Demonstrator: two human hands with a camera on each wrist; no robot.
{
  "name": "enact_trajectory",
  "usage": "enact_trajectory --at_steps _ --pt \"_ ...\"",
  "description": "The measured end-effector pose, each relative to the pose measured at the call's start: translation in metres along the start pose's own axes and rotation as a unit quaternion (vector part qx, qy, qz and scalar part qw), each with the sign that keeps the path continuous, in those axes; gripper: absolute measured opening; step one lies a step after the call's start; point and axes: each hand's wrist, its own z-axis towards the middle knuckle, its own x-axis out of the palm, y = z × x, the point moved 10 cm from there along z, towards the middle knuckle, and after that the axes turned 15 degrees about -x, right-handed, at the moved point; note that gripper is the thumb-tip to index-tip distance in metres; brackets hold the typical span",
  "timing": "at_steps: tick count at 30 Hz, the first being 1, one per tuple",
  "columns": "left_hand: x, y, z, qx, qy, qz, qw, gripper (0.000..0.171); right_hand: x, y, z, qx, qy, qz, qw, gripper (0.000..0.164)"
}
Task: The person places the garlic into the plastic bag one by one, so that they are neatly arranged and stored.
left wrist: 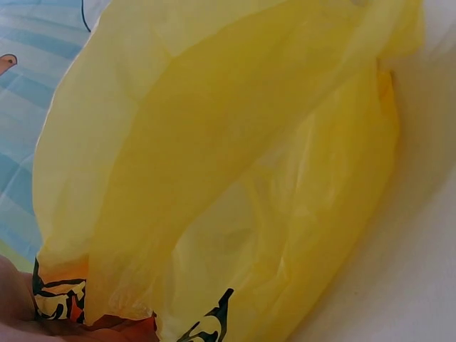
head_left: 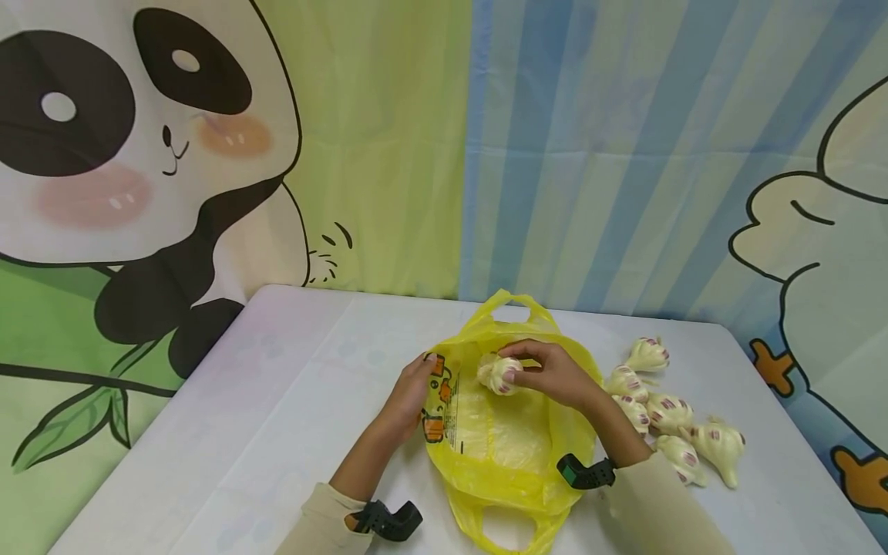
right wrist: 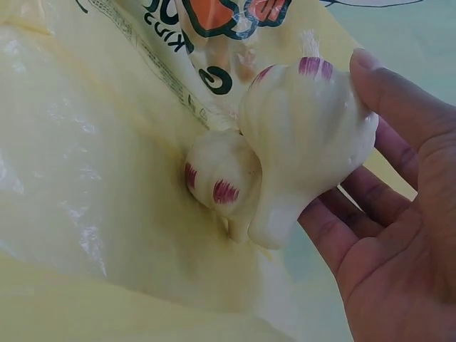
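Note:
A yellow plastic bag (head_left: 516,462) lies with its mouth spread wide on the table, handles toward the back and front. My left hand (head_left: 409,397) pinches the bag's left rim beside an orange-and-black print, thumb over the edge. In the left wrist view, yellow film (left wrist: 214,128) covers most of the frame and only a bit of that hand shows. Within the bag's mouth, my right hand (head_left: 555,374) holds a garlic bulb (right wrist: 310,132) between thumb and fingers. Behind it in the right wrist view, a second garlic bulb (right wrist: 224,174) is against the bag's inner side.
Several garlic bulbs (head_left: 669,414) with purple marks lie in a group right of the bag, beside my right forearm. The white table (head_left: 277,432) ends at a curtain (head_left: 388,154) with a panda print behind it.

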Motion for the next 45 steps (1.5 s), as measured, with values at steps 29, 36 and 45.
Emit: enact_trajectory --at_steps 29,36,45 --pt "-0.001 0.001 0.002 -0.002 -0.003 -0.002 1.0 0.05 0.01 -0.013 -0.017 0.031 0.024 0.051 0.998 0.045" --pt "-0.001 0.003 0.002 -0.007 -0.003 -0.01 0.9999 0.049 0.013 -0.011 -0.019 0.018 0.027 0.058 0.998 0.045" --pt "0.0 0.001 0.002 -0.006 0.002 -0.006 1.0 0.049 0.009 0.014 -0.019 -0.025 0.024 0.046 0.998 0.043"
